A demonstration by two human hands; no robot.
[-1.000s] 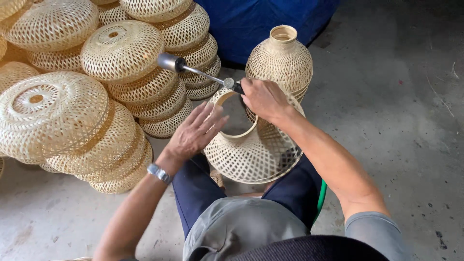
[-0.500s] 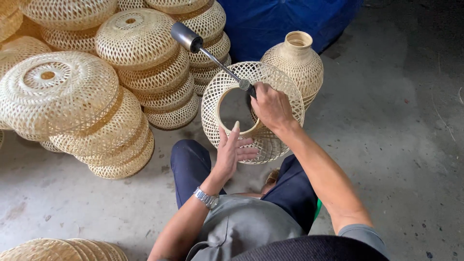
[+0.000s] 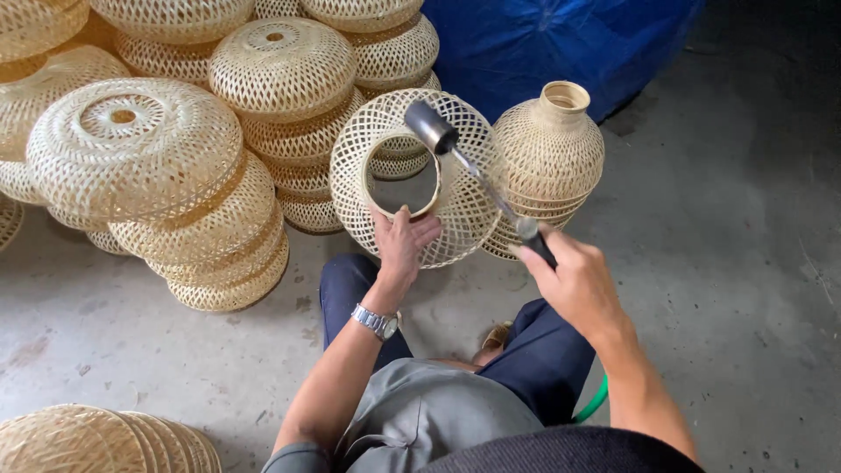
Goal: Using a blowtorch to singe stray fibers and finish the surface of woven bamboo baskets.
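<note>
Tilting upright since a moment ago, the woven lampshade point(image 3: 416, 175) now rests on the knees, left hand point(image 3: 401, 241) gripping its inner ring, right hand point(image 3: 574, 280) clamped on the withdrawn torch point(image 3: 473, 166), suggesting singeing paused.

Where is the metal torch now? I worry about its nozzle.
Head view: the torch is in the right hand, nozzle over the woven shade.
</note>
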